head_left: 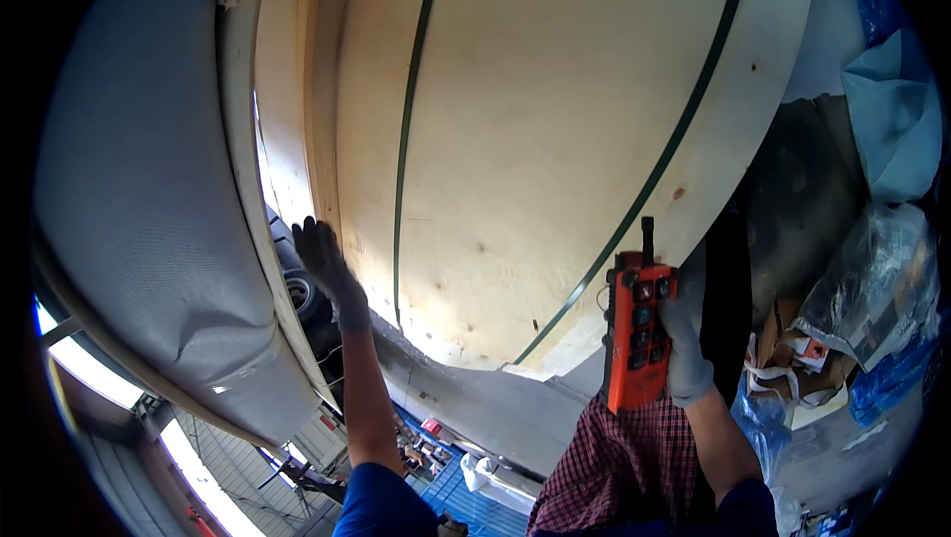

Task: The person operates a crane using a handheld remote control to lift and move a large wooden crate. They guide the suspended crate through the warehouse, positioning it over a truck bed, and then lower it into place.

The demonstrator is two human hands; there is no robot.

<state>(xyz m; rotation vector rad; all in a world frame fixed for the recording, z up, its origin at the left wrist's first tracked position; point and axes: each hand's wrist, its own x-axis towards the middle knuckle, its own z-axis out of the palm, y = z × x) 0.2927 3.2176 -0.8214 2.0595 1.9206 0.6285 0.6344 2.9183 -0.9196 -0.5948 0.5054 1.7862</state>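
Observation:
My right hand (pixel 684 344), in a light grey glove, is closed round an orange remote control (pixel 639 339) with black buttons and a short black antenna. The remote is held upright in front of a large pale wooden crate (pixel 535 141). Stretched forward, my left hand (pixel 329 268) wears a darker grey glove and is open, with its fingers extended. It is at the crate's left lower edge; whether it touches the wood I cannot tell. Two dark green straps (pixel 406 131) run along the crate's face.
A big grey covered panel (pixel 168 170) fills the left side, close to the crate. Clear plastic wrap (pixel 877 279), a brown cardboard box (pixel 797 359) and blue sheeting (pixel 897 378) lie at the right. A wheel (pixel 300 289) shows beyond my left hand.

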